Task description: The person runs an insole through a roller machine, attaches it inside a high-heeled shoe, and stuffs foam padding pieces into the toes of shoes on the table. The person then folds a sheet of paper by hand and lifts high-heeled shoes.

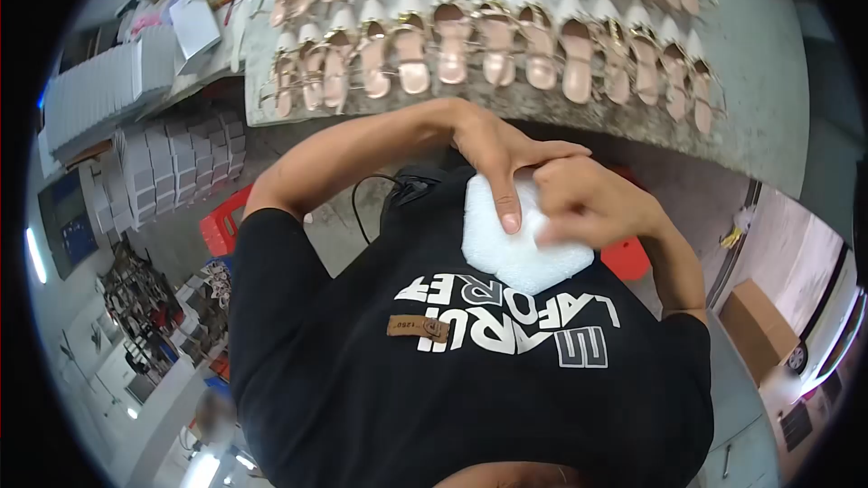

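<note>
A white foam-like piece [488, 239] with an angular outline lies against the front of the black shirt, at chest height. My left hand [502, 163] grips its upper part, with the thumb pressed flat on its face and the other fingers reaching over behind the right hand. Over the piece's right side is my right hand [592, 203], closed, its fingers curled and partly blurred. Whatever may be between those fingers is hidden.
Rows of pink-soled shoes [452, 41] stand on a grey table [759, 63] ahead. White boxes [176, 158] are stacked at the left. Red stools [624, 258] show beside the body. A cardboard box [758, 330] is at the right.
</note>
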Available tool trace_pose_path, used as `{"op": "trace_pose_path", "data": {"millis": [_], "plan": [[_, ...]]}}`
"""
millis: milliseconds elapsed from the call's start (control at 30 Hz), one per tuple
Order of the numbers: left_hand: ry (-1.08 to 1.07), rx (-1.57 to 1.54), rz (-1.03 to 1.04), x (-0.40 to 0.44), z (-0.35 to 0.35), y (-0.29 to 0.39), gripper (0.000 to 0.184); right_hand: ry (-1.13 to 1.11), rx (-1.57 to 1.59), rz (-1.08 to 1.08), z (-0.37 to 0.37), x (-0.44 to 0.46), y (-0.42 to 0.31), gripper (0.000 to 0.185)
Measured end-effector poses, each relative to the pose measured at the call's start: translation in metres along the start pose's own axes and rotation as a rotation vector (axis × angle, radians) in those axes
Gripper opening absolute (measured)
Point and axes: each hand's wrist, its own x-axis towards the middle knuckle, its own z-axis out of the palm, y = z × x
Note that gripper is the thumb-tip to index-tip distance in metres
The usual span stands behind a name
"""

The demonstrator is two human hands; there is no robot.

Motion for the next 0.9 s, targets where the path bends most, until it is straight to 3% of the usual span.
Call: {"op": "trace_pose_path", "data": {"millis": [33,67,100,133,200,267,300,367,433,467,533,600,667,733,767,800,833,900], "plan": [[-0.034,0.181,-0.075,0.017,-0.002,0.008,0.148,0.008,-0.042,-0.13,-0.004,-0.028,-0.005,0.042],[-0.082,0.217,-0.078,0.033,-0.002,0.016,0.15,0.023,-0.036,-0.119,-0.008,-0.052,-0.003,0.042],[-0.159,0.131,-0.078,0.047,-0.001,0.023,0.148,0.09,0.207,-0.522,-0.01,-0.075,0.0,0.042],[-0.221,0.287,-0.057,0.061,0.001,0.032,0.146,0.171,0.45,-0.927,-0.007,-0.095,0.003,0.043],[-0.294,0.464,-0.029,0.084,0.001,0.043,0.144,0.941,-0.042,0.037,0.016,-0.135,0.017,0.038],[-0.149,0.106,-0.157,0.093,0.007,0.043,0.127,1.158,-0.052,0.168,0.045,-0.158,0.114,0.041],[-0.144,0.119,-0.154,0.093,0.007,0.039,0.127,1.213,-0.056,0.171,0.056,-0.158,0.132,0.043],[0.034,-0.276,-0.223,0.084,0.008,0.022,0.118,1.313,-0.165,0.181,0.062,-0.143,0.115,0.044],[0.155,-0.274,-0.192,0.068,0.008,0.012,0.115,1.463,-0.212,0.163,0.058,-0.133,0.098,0.046],[0.282,-0.333,-0.138,0.057,0.01,0.016,0.112,1.495,-0.229,0.157,0.058,-0.138,0.099,0.046],[0.596,-0.318,-0.061,0.046,0.013,0.009,0.103,1.432,-0.36,0.506,0.058,-0.159,0.106,0.033],[0.819,-0.369,0.041,0.031,0.01,0.001,0.097,1.03,-0.616,0.593,0.055,-0.167,0.098,0.014],[0.893,-0.525,0.2,0.016,0.007,-0.004,0.094,0.589,-1.074,1.066,0.08,-0.179,0.058,0.024],[0.989,-0.54,0.37,0.008,0.0,0.001,0.095,0.876,-0.471,0.932,0.035,-0.149,-0.023,0.027],[1.02,-0.524,0.428,0.005,-0.006,0.002,0.094,1.087,-0.453,0.747,0.02,-0.122,-0.076,0.025],[1.022,-0.508,0.386,-0.002,-0.014,-0.006,0.096,0.843,-0.752,0.63,0.012,-0.121,-0.129,0.027],[1.03,-0.529,0.322,-0.004,-0.02,-0.007,0.095,0.881,-0.746,0.618,-0.002,-0.111,-0.167,0.027],[0.959,-0.536,0.285,-0.004,-0.037,-0.011,0.097,0.852,-0.444,0.357,-0.02,-0.088,-0.235,0.013]]}}
